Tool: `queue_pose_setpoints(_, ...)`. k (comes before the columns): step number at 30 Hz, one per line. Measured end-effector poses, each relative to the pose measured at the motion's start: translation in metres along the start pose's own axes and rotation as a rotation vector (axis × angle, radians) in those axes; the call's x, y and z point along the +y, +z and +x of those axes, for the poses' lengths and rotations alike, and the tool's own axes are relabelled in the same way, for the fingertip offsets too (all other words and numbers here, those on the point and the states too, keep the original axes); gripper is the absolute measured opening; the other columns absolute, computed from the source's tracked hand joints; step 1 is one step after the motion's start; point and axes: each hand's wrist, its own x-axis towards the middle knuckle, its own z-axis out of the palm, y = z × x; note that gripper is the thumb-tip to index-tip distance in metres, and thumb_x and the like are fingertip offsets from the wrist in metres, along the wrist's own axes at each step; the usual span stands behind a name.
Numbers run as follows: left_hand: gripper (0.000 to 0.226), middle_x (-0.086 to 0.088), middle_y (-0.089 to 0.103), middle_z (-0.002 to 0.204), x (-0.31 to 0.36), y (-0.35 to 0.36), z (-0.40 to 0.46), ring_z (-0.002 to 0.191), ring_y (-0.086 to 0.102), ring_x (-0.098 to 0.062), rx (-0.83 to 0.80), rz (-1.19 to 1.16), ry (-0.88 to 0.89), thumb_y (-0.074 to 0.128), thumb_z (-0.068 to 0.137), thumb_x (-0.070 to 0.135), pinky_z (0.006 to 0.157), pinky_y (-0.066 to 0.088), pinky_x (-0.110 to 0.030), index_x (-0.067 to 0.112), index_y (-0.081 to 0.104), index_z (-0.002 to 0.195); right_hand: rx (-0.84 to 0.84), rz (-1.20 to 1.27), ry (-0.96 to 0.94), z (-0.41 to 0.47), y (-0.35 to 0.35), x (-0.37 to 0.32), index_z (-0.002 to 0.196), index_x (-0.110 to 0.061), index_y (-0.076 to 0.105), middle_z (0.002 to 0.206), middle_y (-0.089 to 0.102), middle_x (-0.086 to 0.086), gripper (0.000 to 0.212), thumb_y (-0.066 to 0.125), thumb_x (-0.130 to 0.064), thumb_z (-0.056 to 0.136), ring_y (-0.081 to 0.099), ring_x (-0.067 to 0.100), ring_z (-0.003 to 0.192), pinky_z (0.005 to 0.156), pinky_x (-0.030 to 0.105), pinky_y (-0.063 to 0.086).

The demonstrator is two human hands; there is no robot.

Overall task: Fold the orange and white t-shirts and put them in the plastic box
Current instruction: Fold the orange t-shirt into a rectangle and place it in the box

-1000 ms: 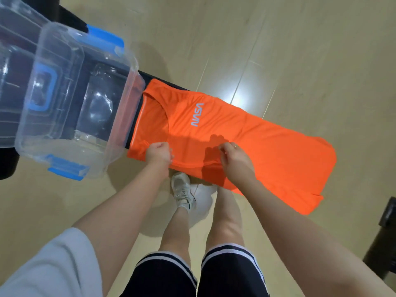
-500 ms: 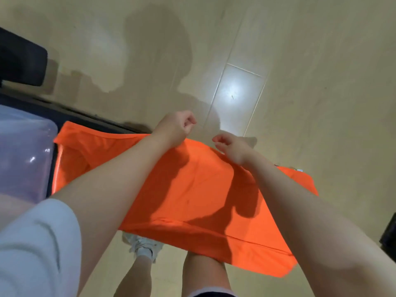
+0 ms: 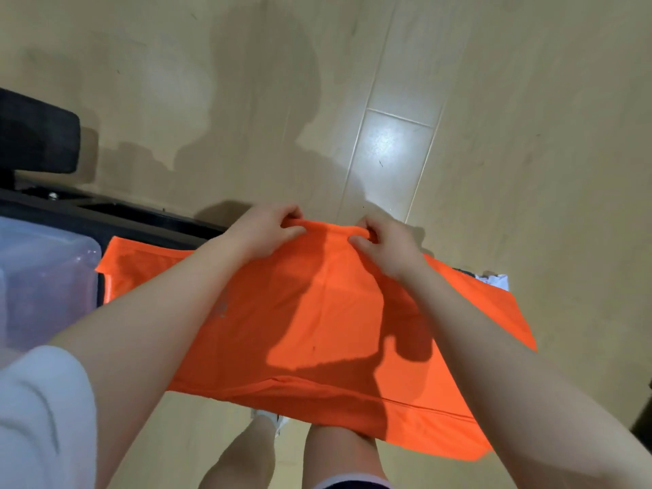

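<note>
While half second ago apart, both hands' fingers (image 3: 293, 220) now pinch orange t-shirt (image 3: 317, 330) far edge together.

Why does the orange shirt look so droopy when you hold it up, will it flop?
Probably yes. The orange t-shirt bunches where the left hand and right hand pinch its far edge, and its near edge sags over the knees, so it looks soft and floppy. It seems light too, since fingers alone hold it.
</note>
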Motion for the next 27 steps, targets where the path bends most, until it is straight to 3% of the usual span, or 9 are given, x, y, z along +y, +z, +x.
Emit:
queue_pose_setpoints(3, 0.007, 0.003, 0.056, 0.079, 0.013, -0.011, -0.044, 0.08, 0.051, -0.016, 0.023, -0.072, 0.106, 0.06, 0.084, 0.01, 0.066, 0.032, -0.023, 0.016, 0.06, 0.088, 0.133, -0.266, -0.199, -0.045, -0.014, -0.02, 0.094, -0.006, 0.062, 0.089, 0.065, 0.016, 0.013, 0.056, -0.013, 0.085, 0.058, 0.032, 0.087, 0.067, 0.035, 0.037)
queue_pose_setpoints(8, 0.019, -0.013, 0.063, 0.08, 0.003, 0.001, -0.114, 0.076, 0.062, -0.031, 0.101, 0.279, 0.42, 0.048, 0.064, 0.007, 0.068, 0.05, -0.037, 0.008, 0.061, 0.078, 0.262, -0.697, -0.262, -0.123, 0.007, -0.027, 0.074, -0.014, 0.058, 0.066, 0.059, 0.006, 0.006, 0.053, -0.017, 0.072, 0.06, 0.028, 0.059, 0.048, 0.028, 0.043)
queue_pose_setpoints(10, 0.02, -0.012, 0.06, 0.069, -0.007, 0.017, -0.128, 0.063, 0.062, -0.032, 0.128, 0.455, 0.469, 0.04, 0.062, 0.01, 0.053, 0.052, -0.036, 0.012, 0.058, 0.07, 0.229, -0.793, -0.192, -0.146, 0.026, -0.021, 0.075, -0.019, 0.058, 0.067, 0.06, 0.001, 0.013, 0.045, -0.021, 0.073, 0.06, 0.024, 0.062, 0.056, 0.028, 0.047)
queue_pose_setpoints(12, 0.023, -0.012, 0.06, 0.08, -0.014, 0.038, -0.135, 0.075, 0.063, -0.033, 0.081, 0.651, 0.391, 0.038, 0.073, 0.01, 0.058, 0.049, -0.037, 0.013, 0.059, 0.082, 0.159, -0.826, -0.108, -0.159, 0.043, -0.01, 0.088, -0.018, 0.062, 0.081, 0.067, 0.002, 0.019, 0.047, -0.018, 0.076, 0.065, 0.025, 0.08, 0.079, 0.032, 0.052)
queue_pose_setpoints(14, 0.024, -0.012, 0.055, 0.108, -0.018, 0.058, -0.142, 0.104, 0.055, -0.033, -0.071, 0.791, 0.138, 0.042, 0.088, 0.016, 0.078, 0.046, -0.039, 0.013, 0.052, 0.109, 0.044, -0.739, -0.053, -0.166, 0.055, 0.002, 0.112, -0.012, 0.059, 0.119, 0.062, 0.011, 0.029, 0.049, -0.012, 0.085, 0.055, 0.03, 0.115, 0.106, 0.04, 0.036)
queue_pose_setpoints(16, 0.032, -0.014, 0.054, 0.114, -0.017, 0.07, -0.146, 0.11, 0.052, -0.034, -0.063, 0.751, 0.01, 0.049, 0.088, 0.03, 0.083, 0.045, -0.041, 0.01, 0.049, 0.113, 0.027, -0.607, -0.024, -0.173, 0.056, 0.01, 0.127, -0.011, 0.049, 0.141, 0.045, 0.012, 0.038, 0.045, -0.011, 0.09, 0.04, 0.031, 0.131, 0.112, 0.041, 0.024)
queue_pose_setpoints(21, 0.03, -0.016, 0.059, 0.072, 0.022, 0.096, -0.147, 0.065, 0.062, -0.036, 0.131, 0.614, 0.308, 0.043, 0.068, 0.028, 0.049, 0.049, -0.038, 0.005, 0.061, 0.077, 0.379, -0.24, 0.089, -0.194, 0.034, 0.037, 0.118, -0.007, 0.056, 0.128, 0.054, 0.016, 0.035, 0.045, -0.013, 0.085, 0.049, 0.036, 0.118, 0.099, 0.042, 0.039)
queue_pose_setpoints(24, 0.044, -0.016, 0.064, 0.095, 0.071, 0.112, -0.136, 0.09, 0.061, -0.037, 0.153, 0.442, 0.331, 0.036, 0.075, 0.031, 0.07, 0.049, -0.043, 0.007, 0.062, 0.101, 0.467, -0.108, 0.208, -0.199, 0.007, 0.069, 0.114, -0.004, 0.057, 0.119, 0.057, 0.019, 0.034, 0.042, -0.017, 0.086, 0.051, 0.038, 0.113, 0.097, 0.041, 0.039)
queue_pose_setpoints(27, 0.039, -0.013, 0.056, 0.124, 0.118, 0.132, -0.108, 0.119, 0.047, -0.032, 0.175, 0.368, 0.249, 0.041, 0.09, 0.029, 0.095, 0.037, -0.041, 0.01, 0.052, 0.122, 0.492, 0.006, 0.304, -0.193, -0.024, 0.103, 0.118, -0.004, 0.055, 0.123, 0.057, 0.018, 0.03, 0.044, -0.014, 0.092, 0.048, 0.034, 0.119, 0.1, 0.037, 0.034)
